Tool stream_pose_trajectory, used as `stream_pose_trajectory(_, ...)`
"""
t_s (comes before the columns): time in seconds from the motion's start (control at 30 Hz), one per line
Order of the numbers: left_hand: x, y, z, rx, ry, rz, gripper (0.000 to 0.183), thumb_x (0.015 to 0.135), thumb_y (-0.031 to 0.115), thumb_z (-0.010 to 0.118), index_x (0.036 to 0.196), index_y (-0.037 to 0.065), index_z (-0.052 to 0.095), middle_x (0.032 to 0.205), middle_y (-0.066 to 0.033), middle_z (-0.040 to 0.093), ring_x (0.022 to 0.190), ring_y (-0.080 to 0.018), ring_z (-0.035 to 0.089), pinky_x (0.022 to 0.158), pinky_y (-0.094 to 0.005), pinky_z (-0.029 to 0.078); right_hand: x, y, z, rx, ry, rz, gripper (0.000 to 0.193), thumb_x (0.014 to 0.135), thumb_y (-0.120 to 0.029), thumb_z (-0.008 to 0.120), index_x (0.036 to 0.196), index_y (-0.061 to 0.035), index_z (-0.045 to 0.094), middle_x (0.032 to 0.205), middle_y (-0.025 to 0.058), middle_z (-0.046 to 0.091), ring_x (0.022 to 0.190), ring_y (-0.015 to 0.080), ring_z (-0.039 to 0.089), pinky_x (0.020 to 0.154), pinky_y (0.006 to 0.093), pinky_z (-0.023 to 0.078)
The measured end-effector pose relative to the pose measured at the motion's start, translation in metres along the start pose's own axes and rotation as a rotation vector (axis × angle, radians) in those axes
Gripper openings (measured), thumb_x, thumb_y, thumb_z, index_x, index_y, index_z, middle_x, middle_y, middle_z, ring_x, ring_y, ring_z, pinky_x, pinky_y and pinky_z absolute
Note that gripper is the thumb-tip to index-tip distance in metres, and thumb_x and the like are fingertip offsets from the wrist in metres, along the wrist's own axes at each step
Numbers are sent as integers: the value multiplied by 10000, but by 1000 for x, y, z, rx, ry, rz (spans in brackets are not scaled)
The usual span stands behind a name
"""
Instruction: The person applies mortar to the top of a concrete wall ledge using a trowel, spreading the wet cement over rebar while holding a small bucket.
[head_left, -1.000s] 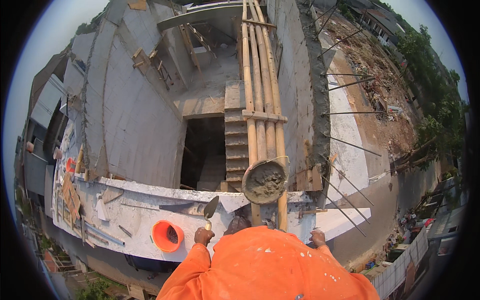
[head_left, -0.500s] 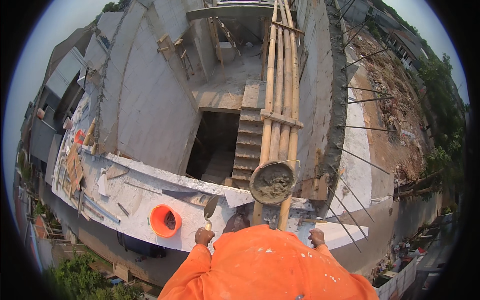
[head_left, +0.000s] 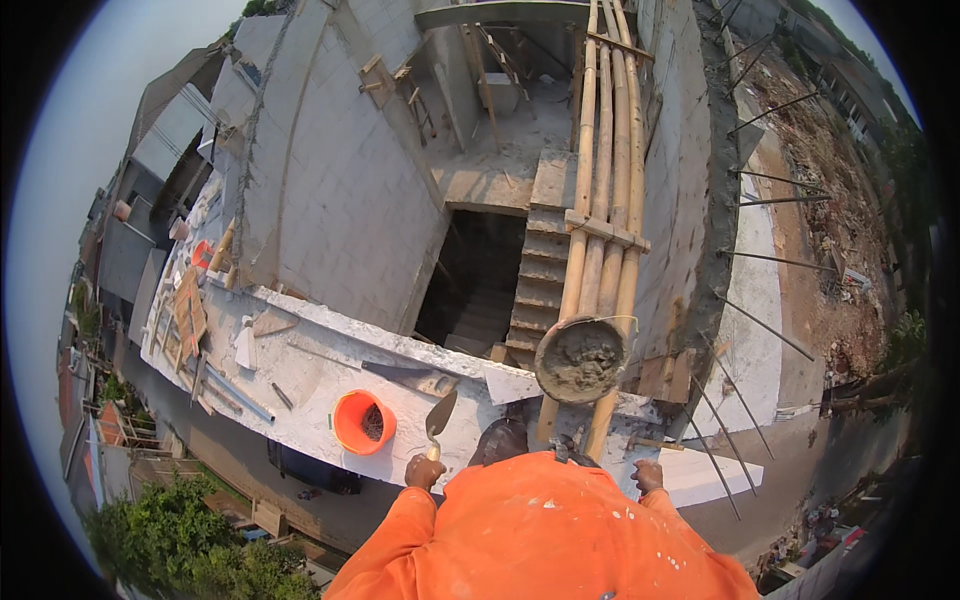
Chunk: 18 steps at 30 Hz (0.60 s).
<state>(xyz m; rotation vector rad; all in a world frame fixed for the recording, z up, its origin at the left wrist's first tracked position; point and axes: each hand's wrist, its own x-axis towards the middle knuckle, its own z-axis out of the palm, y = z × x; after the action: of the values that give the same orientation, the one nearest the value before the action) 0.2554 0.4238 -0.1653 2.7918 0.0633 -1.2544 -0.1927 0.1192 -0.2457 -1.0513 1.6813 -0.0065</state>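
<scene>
My left hand (head_left: 424, 473) grips the handle of a trowel (head_left: 438, 416), its pointed blade upward and away from me. Left of it an orange bucket (head_left: 347, 428) stands on the white ledge, with dark contents too small to name. My right hand (head_left: 648, 475) is closed at my right side; whether anything is in it is hidden. Just beyond it lies a tool with a wooden handle (head_left: 657, 443). In front of me a round bucket of wet mortar (head_left: 583, 362) rests on the bamboo poles (head_left: 607, 270), apart from both hands.
Beyond the ledge (head_left: 300, 365) an opening with concrete stairs (head_left: 540, 270) drops down. A handsaw (head_left: 412, 378), a white block (head_left: 245, 345) and wood scraps (head_left: 188, 310) lie on the ledge. Steel bars (head_left: 765, 315) stick out at the right. The ledge's outer edge falls to the ground.
The view has swung left, so the scene sits farther right. Both hands keep their places beside me, the left still holding the trowel. The mortar bucket stays on the poles.
</scene>
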Motion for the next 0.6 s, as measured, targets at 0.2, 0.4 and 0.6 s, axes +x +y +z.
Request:
stream_pose_trajectory(0.2, -17, 1, -7, -25, 5, 15, 364, 676, 194, 728, 952, -27, 639, 789, -151, 680, 657, -254, 667, 609, -363, 525, 39, 22, -2, -577, 88, -727, 225, 823, -223, 556, 859, -25, 659, 662, 131, 625, 523, 237, 611, 522, 355, 477)
stream_pose_trajectory(0.4, -13, -24, -9, 169, 356, 185, 346, 692, 228, 692, 942, -5, 633, 829, -179, 676, 703, -284, 669, 635, -379, 526, 4, -10, 26, 10, -92, -9, 219, 776, -242, 636, 866, -44, 661, 853, 143, 659, 790, 273, 648, 691, 398, 494)
stream_pose_trajectory(0.6, 31, -13, -9, -12, 490, 209, 222, 719, 188, 654, 808, -5, 589, 642, -128, 577, 535, -262, 572, 495, -380, 465, 45, 49, 9, -923, 49, -928, 204, 752, -206, 659, 898, -62, 653, 751, 105, 627, 691, 237, 618, 561, 387, 458)
